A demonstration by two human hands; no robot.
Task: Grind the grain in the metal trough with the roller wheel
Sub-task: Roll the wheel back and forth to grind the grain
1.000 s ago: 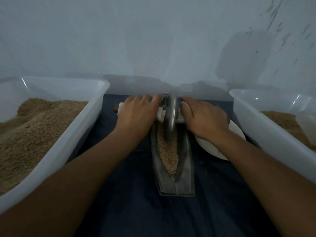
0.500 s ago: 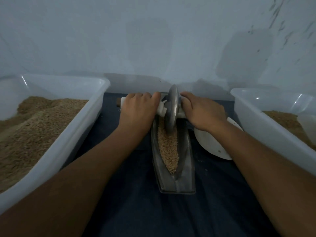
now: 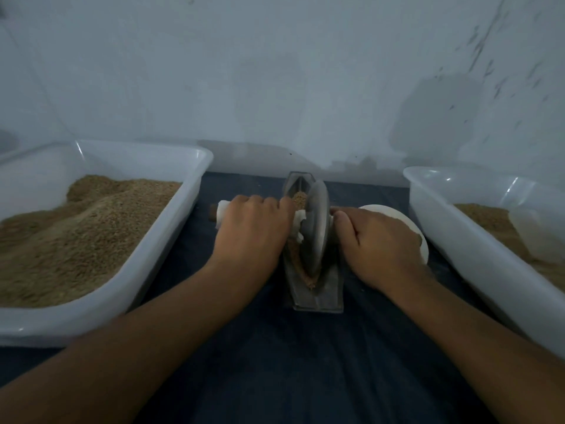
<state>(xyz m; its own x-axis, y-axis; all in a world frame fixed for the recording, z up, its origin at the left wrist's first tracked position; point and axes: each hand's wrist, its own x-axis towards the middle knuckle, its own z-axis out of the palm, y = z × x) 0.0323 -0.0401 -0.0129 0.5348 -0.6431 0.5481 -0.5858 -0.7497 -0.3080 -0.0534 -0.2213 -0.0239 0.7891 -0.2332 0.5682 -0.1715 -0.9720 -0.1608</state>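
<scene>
A boat-shaped metal trough lies lengthwise on the dark cloth in the middle, with brown grain inside it. A grey metal roller wheel stands upright in the trough, near its middle. My left hand grips the white-wrapped axle handle on the wheel's left side. My right hand grips the handle on the right side, which it hides. Both sets of fingers curl over the handles.
A large white tub heaped with grain stands at the left. Another white tub with grain stands at the right. A white plate lies behind my right hand. A pale wall rises just behind the trough.
The wheel has rolled from the trough's far end toward me, with both hands drawing back with it. Grain now shows behind the wheel at the far end.
</scene>
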